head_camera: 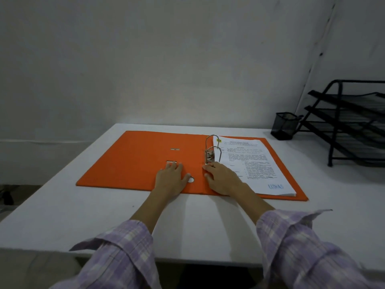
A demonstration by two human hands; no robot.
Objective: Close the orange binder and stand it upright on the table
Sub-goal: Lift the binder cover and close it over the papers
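The orange binder [145,163] lies fully open and flat on the white table [62,215], inner faces upward, its spine strip running away from the viewer at the middle. The left hand [171,180] rests palm down on the binder's left cover just beside the spine, fingers spread and extended, gripping nothing; its thumb lies next to the round finger hole [191,180] near the binder's front edge, and its fingertips reach the small rectangular slot in the cover. The right hand [221,178] lies flat, uncurled, on the binder's right side, partly over the near-left corner of the stack of printed sheets [256,163] filed there; its fingertips touch the base of the metal lever-arch mechanism [211,151], whose rings stand closed through the paper. Both forearms, in plaid sleeves [116,253], reach in across the table's front edge. Beyond the binder's right far corner stand a black mesh pen cup [284,126] and a black tiered tray rack [352,122], well apart from it
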